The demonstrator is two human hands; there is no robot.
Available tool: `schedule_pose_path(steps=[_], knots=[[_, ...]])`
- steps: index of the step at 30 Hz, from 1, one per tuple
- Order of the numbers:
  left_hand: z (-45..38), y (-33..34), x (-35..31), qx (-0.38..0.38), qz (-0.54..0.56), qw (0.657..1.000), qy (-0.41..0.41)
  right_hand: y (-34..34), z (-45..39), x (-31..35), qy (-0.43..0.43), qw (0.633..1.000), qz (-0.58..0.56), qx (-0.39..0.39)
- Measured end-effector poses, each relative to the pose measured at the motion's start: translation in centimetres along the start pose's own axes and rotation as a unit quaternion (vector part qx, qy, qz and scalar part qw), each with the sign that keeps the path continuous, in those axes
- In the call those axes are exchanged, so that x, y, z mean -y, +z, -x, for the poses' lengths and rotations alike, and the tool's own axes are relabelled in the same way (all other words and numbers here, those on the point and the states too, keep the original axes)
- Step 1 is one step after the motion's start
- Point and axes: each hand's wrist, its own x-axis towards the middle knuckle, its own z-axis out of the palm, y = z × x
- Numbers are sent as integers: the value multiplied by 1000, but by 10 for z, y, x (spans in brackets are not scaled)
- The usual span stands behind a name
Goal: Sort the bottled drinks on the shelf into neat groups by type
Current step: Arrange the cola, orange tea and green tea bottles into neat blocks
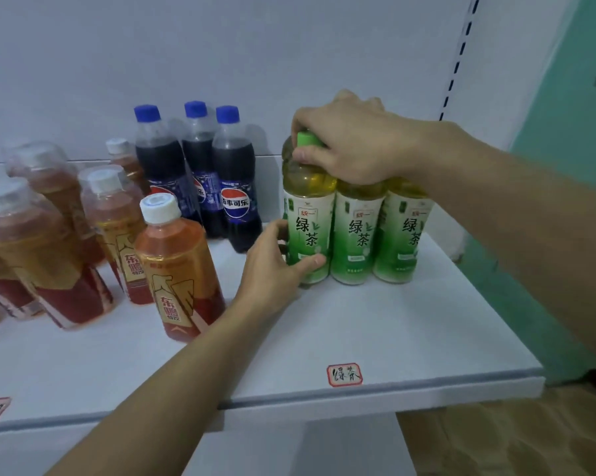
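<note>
My right hand [353, 146] pinches the leftmost green tea bottle [308, 214] by its neck; my left hand [277, 257] grips its base. I should nudge it flush against its neighbours, label forward.

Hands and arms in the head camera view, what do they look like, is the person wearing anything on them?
Both are bare. The left hand and right hand have no gloves, and no rings show. Both forearms are uncovered as far as the picture edges, with no sleeve, watch or bracelet in sight. No tattoos or markings show. Nails look short and unpainted.
</note>
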Motion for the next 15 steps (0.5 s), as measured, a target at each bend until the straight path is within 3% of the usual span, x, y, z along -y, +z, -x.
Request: schedule_pose_path(steps=[4,6,8,10,12,15], knots=[[2,0,8,12,-61,998,29,2,12,-11,-20,999,-25,-28],[3,0,11,6,-83,996,44,8,23,-19,-35,986,-92,-137],[2,1,14,-1,-95,994,55,18,41,-33,-35,930,-172,-324],[0,2,15,-6,-99,993,60,36,61,-49,10,843,-255,-473],[-2,3,17,-13,-94,994,55,58,75,-65,69,774,-347,-525],[-5,2,22,-5,-72,997,37,98,91,-82,111,716,-496,-478]])
